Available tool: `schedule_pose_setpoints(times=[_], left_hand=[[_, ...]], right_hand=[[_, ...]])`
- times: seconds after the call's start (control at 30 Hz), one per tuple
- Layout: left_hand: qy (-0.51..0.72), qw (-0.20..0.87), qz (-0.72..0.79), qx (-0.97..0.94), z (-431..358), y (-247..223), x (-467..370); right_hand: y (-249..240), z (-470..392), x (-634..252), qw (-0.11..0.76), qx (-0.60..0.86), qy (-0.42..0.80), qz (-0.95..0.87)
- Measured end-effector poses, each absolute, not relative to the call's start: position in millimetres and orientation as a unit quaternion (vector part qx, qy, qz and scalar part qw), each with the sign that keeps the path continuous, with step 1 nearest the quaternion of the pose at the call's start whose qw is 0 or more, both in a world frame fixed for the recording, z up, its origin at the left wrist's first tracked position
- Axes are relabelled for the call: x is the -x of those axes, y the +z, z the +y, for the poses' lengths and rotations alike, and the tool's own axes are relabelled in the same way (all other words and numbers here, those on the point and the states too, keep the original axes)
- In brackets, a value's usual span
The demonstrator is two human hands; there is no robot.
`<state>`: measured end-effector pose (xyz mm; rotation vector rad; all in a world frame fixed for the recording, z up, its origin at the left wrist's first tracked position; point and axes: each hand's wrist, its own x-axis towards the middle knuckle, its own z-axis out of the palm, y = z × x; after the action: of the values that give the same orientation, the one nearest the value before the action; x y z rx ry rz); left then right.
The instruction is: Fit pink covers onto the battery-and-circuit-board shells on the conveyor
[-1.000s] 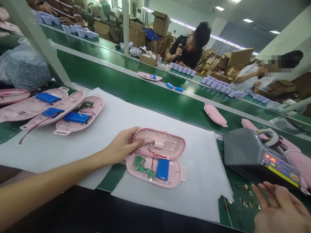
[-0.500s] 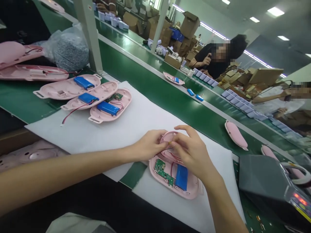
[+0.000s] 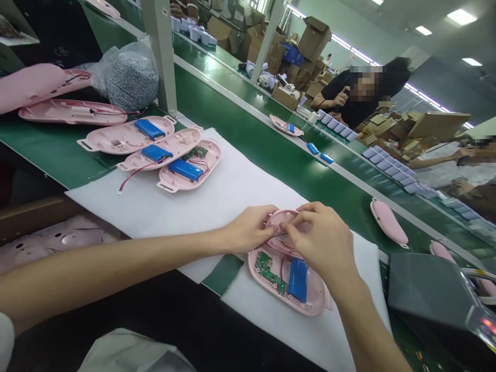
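Observation:
A pink oval shell with a green circuit board [image 3: 265, 266] and a blue battery [image 3: 298, 280] lies on the white sheet [image 3: 240, 186]. Above its far part, a second pink shell piece [image 3: 287, 216] with thin wires is between my hands. My left hand [image 3: 253, 227] grips this piece's left edge, thumb on top. My right hand [image 3: 321, 232] has its thumb and fingers closed on the piece's inner side, near my left thumb; whether a small part or wire is pinched there is hidden. At the left, several pink shells [image 3: 129, 137] with blue batteries overlap.
A dark grey device [image 3: 426, 289] with a red display stands at the right. A metal post [image 3: 160, 57] and a plastic bag of small parts [image 3: 134, 77] are at the upper left. Across the green conveyor [image 3: 232, 124] sit two people among boxes. A closed pink shell [image 3: 388, 222] lies far right.
The view has shifted, so most things appear farther right. My right hand's raised fingers have bent down closer to the upper pink shell piece. My left hand keeps its grip.

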<state>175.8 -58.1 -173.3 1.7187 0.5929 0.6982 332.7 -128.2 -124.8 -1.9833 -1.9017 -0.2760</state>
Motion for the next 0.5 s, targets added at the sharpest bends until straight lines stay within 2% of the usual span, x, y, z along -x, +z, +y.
schedule_pose_setpoints(times=[0.2,0.27,0.4,0.5], left_hand=[[0.284,0.559,0.271,-0.73,-60.1,-173.3,-173.8],[0.282,0.553,0.306,-0.722,-60.7,-172.4,-174.4],[0.292,0.565,0.335,-0.695,-61.9,-168.7,-175.2],[0.305,0.577,0.319,-0.687,-63.6,-168.6,-175.4]], right_hand=[[-114.2,-122.0,-338.8,0.233,0.781,0.0,-0.579],[-115.6,-128.3,-341.6,0.285,0.765,-0.004,-0.578],[-130.0,-158.2,-333.3,0.432,0.726,-0.119,-0.521],[-148.5,-174.5,-314.5,0.442,0.753,-0.039,-0.486]])
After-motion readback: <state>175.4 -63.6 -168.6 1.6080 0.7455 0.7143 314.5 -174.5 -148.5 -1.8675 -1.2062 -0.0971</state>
